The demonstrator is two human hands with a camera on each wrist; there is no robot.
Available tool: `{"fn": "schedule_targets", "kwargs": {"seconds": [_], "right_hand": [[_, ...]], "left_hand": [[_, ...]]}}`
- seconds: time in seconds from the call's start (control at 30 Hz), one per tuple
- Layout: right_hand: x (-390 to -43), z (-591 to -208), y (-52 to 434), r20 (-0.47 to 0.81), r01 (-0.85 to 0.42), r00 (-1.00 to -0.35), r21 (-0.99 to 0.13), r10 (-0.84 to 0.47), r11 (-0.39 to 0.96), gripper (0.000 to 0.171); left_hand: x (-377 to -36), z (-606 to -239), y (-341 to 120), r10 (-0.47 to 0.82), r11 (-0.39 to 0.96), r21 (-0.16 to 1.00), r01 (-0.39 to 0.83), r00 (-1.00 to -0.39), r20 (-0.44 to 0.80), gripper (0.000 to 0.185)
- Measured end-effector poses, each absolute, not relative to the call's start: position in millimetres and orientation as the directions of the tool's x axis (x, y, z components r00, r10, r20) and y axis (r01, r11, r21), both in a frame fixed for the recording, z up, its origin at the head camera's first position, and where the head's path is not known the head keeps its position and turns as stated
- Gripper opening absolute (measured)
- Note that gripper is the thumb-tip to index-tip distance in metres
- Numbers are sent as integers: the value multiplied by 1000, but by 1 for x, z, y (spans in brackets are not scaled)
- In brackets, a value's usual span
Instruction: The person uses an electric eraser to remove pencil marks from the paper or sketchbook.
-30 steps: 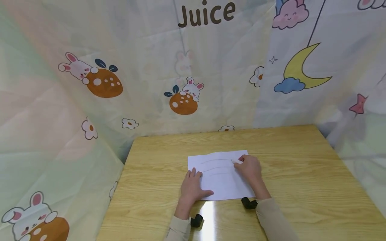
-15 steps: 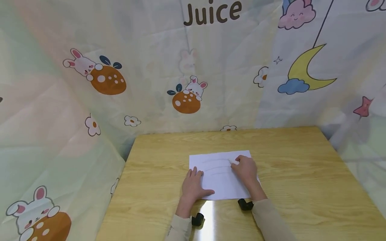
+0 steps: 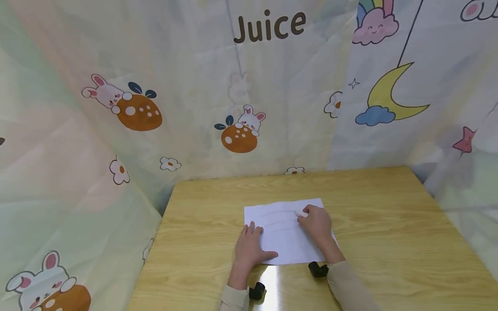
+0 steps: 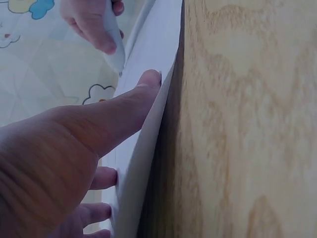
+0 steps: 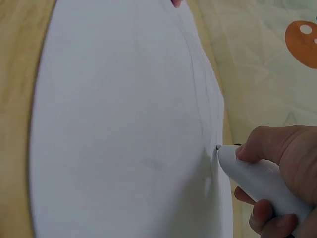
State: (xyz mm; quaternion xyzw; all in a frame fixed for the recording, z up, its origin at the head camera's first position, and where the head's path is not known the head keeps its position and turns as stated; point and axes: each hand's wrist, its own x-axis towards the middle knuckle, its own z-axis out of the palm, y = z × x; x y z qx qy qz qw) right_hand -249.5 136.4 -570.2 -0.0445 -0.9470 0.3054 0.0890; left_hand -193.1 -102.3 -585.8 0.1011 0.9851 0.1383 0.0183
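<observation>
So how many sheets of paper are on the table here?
1. The sheet lies mid-table, left hand pressing its left edge, right hand holding a pen to it. Any sheet beneath would be hidden.

A light wooden table [image 3: 389,224] is standing in a corner, its grain running across the top, and a bright patch of light [image 3: 272,280] is glaring off its near edge. A pale printed curtain [image 3: 194,65] is hanging as a backdrop behind and to both sides of it, creased and folding at the corners. The brown word "Juice" [image 3: 269,27] is showing near the top. Cartoon rabbits hugging orange fruits [image 3: 238,131] are dotting the fabric, and a yellow crescent moon [image 3: 389,93] is hanging above a blue cloud [image 3: 375,115] on the right, beside a pink star [image 3: 464,140].
</observation>
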Motion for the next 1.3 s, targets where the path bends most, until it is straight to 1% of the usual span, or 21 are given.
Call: {"fn": "schedule_targets", "kwargs": {"seconds": [0.07, 0.13, 0.33, 0.5, 0.63, 0.73, 0.97, 1.03, 1.17, 1.3], "right_hand": [[-249, -570, 139, 129, 24, -984, -580, 121, 814, 23], [-248, -571, 142, 105, 44, -987, -569, 126, 821, 22], [-248, -572, 143, 84, 38, -991, -588, 108, 808, 22], [-250, -571, 143, 69, 53, -991, -603, 119, 796, 22], [-250, -572, 144, 98, 38, -987, -630, 128, 776, 23], [-248, -573, 144, 114, 30, -985, -633, 132, 773, 23], [-251, -573, 137, 141, -9, -985, -608, 97, 794, 23], [-251, -573, 136, 146, -6, -984, -602, 103, 798, 22], [-248, -573, 134, 115, 22, -987, -587, 111, 809, 21], [-253, -571, 132, 134, 4, -986, -581, 101, 814, 22]], "left_hand": [[-191, -588, -100, 201, 943, 275, 185, -979, -29, 93], [-189, -590, -99, 201, 942, 281, 181, -979, -42, 93], [-191, -593, -101, 195, 943, 274, 190, -981, 9, 91], [-193, -591, -101, 205, 945, 263, 197, -979, -4, 91], [-194, -588, -100, 209, 943, 264, 202, -978, 2, 91], [-193, -588, -99, 214, 939, 281, 199, -977, -23, 92], [-193, -591, -101, 196, 944, 274, 183, -980, -23, 93], [-193, -591, -102, 196, 944, 275, 182, -980, -23, 93], [-193, -589, -106, 200, 945, 272, 180, -978, -50, 94], [-197, -585, -105, 207, 945, 268, 186, -977, -54, 94]]}}
